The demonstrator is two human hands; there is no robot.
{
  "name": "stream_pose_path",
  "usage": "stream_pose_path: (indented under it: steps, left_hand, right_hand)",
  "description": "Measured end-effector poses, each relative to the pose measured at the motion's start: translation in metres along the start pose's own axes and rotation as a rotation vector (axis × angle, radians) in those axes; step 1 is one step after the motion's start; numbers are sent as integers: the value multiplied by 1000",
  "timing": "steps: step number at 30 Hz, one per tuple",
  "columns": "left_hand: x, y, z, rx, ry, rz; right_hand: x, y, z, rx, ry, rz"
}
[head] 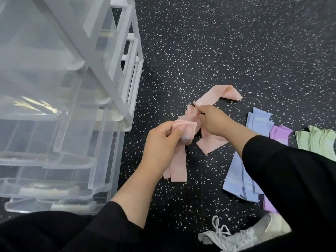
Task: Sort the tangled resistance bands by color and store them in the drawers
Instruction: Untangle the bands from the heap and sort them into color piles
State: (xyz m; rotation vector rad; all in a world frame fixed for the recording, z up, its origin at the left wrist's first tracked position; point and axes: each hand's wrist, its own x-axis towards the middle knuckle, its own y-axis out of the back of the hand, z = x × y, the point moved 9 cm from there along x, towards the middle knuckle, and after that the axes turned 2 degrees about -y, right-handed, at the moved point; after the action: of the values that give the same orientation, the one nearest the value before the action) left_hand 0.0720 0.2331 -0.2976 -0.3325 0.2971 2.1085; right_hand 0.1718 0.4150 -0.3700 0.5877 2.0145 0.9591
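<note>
Pale pink flat elastic resistance bands [209, 104] lying tangled on the black speckled floor [236, 51], right of the clear plastic drawers [54, 124]. Faint white print on one band, not readable. Left hand [161, 140] pinching folded pink ends; right hand [214, 120] gripping another pink strip.

A grey laced sneaker [241, 235] rests on the black, white-speckled floor [227, 42], possibly rubber.
</note>
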Motion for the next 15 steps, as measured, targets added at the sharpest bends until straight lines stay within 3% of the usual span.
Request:
stream_pose_path:
  steps: [2, 5, 7, 10, 15]
  left_hand:
    - [0, -2, 0, -14, -8, -15]
    - [0, -2, 4, 13, -44, -23]
    - [0, -3, 11, 52, -82, -29]
    - [-6, -8, 25, 12, -111, -79]
    - [-13, -12, 38, -79, -125, -84]
  right_hand:
    - [-7, 16, -1, 109, -27, 112]
    - [-33, 59, 0, 246, -70, 425]
    - [-52, 79, -2, 394, -63, 522]
    - [-76, 100, -22, 528, 23, 545]
    - [-116, 101, -55, 733, 150, 347]
